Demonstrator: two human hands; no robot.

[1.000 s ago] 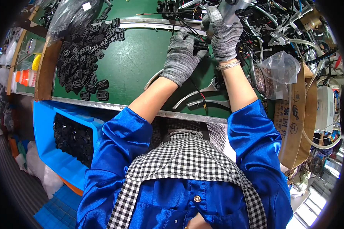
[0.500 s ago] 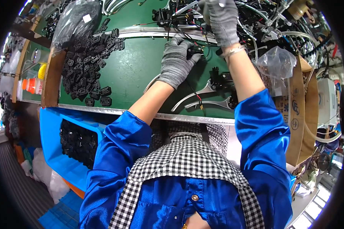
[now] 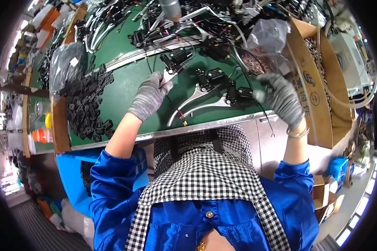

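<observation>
My left hand (image 3: 150,95), in a grey knit glove, grips a silver brake lever (image 3: 168,76) at the middle of the green bench. The lever's black clamp body (image 3: 176,60) points away from me. My right hand (image 3: 282,99), gloved the same way, hangs over the bench's front right edge, its fingers apart and nothing visible in them. Left of it lie two more brake levers, one (image 3: 189,100) behind the other (image 3: 215,103), both with black bodies and thin wires. A cylindrical power driver (image 3: 170,9) hangs above the far side.
Black plastic pieces (image 3: 86,108) are heaped at the left beside a black plastic bag (image 3: 67,62). Tangled levers and cables (image 3: 188,25) fill the back. At the right are a clear bag of small screws (image 3: 257,58) and a cardboard box (image 3: 310,88). A blue crate (image 3: 73,175) stands below.
My right hand has come down from the far side to the front right. My left hand has shifted left and nearer, with a silver lever now showing in it. The view has turned.
</observation>
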